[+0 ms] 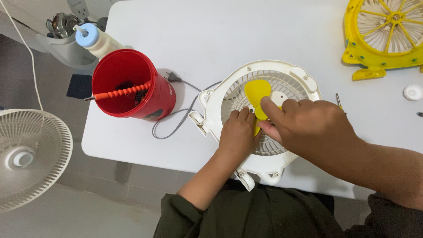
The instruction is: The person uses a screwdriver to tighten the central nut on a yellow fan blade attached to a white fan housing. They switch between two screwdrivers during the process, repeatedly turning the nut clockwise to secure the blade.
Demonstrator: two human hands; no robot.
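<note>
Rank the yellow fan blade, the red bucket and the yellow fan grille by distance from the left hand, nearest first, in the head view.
1. Yellow fan blade: touching the left hand, just above it.
2. Red bucket: off to its left.
3. Yellow fan grille: far upper right corner of the table.

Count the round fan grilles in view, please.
3: a white grille under both hands on the table, a yellow one at the table's far right corner, a white one on the floor, left.

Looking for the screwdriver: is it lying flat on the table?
No, the orange-handled screwdriver rests across the rim of the red bucket.
</note>
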